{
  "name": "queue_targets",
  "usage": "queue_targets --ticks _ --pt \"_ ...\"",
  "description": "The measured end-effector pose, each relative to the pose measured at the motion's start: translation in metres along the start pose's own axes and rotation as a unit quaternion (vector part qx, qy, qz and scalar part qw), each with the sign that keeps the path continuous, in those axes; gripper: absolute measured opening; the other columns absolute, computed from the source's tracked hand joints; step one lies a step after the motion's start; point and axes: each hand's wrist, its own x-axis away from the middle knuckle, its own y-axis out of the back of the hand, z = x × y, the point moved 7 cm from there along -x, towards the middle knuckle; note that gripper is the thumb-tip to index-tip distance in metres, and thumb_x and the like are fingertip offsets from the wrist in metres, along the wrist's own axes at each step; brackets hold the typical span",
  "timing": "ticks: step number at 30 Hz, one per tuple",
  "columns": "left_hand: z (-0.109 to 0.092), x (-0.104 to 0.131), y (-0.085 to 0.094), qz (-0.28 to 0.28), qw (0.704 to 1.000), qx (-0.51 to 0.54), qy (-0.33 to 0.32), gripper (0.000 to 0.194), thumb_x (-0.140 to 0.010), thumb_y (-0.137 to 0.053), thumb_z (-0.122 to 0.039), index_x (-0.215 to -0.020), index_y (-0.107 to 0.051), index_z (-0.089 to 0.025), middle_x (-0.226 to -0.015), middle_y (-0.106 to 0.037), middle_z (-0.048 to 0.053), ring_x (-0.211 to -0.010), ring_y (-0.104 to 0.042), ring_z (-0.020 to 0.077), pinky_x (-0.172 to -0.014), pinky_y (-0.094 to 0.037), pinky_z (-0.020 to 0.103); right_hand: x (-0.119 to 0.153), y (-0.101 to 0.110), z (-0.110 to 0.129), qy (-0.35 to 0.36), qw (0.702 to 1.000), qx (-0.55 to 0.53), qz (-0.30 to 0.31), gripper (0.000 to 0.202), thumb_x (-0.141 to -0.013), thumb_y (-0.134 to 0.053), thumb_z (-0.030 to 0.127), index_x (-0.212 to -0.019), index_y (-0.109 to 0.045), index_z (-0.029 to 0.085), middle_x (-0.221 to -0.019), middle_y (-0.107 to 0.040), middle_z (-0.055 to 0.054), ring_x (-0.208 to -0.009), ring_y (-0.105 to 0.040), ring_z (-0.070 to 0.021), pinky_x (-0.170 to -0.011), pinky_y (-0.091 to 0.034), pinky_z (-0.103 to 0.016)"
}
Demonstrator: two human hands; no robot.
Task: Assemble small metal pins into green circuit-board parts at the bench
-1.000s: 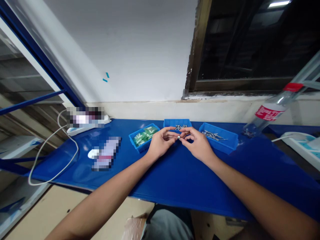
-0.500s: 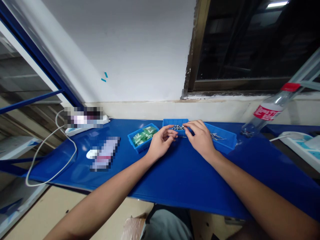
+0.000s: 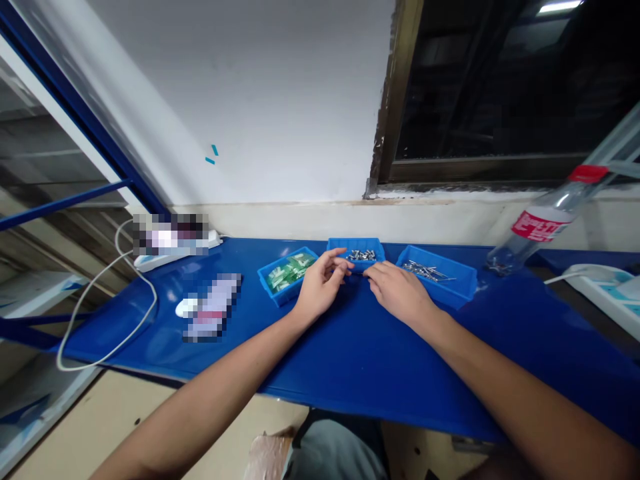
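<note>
My left hand is in front of the middle blue bin, its fingers curled and pinched on something too small to make out. Close by on the right, my right hand has its fingers pressed together near the bin's front edge; what they hold is hidden. Small metal parts lie in the middle bin. Long thin metal pieces lie in the right blue bin. Green and clear packets fill the left blue bin.
The bins stand on a blue table. A plastic bottle with a red cap stands at the right, near a white power strip. At the left are a blurred-out item, a white object and a white cable.
My right hand has moved down from over the middle bin to just in front of it, uncovering the metal parts and more of the right bin. My left hand has hardly moved.
</note>
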Motion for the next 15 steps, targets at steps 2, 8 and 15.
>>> queue_targets --ticks 2,8,15 --pt "0.001 0.0002 -0.0004 0.002 1.0 -0.002 0.004 0.041 -0.101 -0.065 -0.038 -0.135 -0.06 -0.017 -0.108 -0.075 0.01 -0.091 -0.069 0.0177 -0.073 -0.055 0.027 -0.0005 -0.0003 0.0013 -0.01 1.0 0.004 0.006 0.023 -0.101 -0.054 0.014 -0.115 -0.07 0.02 -0.113 -0.073 -0.009 -0.111 -0.067 -0.0275 -0.093 -0.052 -0.037" --pt "0.0026 0.0004 -0.001 0.009 1.0 -0.007 0.004 0.042 -0.101 -0.065 -0.039 -0.136 -0.06 -0.017 -0.108 -0.075 0.01 -0.091 -0.069 0.0179 -0.074 -0.056 0.027 0.0012 -0.0062 -0.0014 -0.026 0.999 -0.035 0.027 0.024 -0.103 -0.052 0.019 -0.119 -0.07 0.02 -0.117 -0.07 -0.01 -0.104 -0.07 -0.0245 -0.09 -0.053 -0.035" --pt "0.0023 0.0005 0.0003 0.009 1.0 -0.011 0.009 0.042 -0.101 -0.066 -0.042 -0.134 -0.061 -0.017 -0.107 -0.075 0.01 -0.091 -0.07 0.0179 -0.073 -0.056 0.026 0.0011 -0.0057 0.0006 0.024 0.997 -0.078 -0.003 0.028 -0.097 -0.053 0.009 -0.116 -0.071 0.021 -0.112 -0.073 -0.009 -0.109 -0.07 -0.0249 -0.093 -0.054 -0.036"
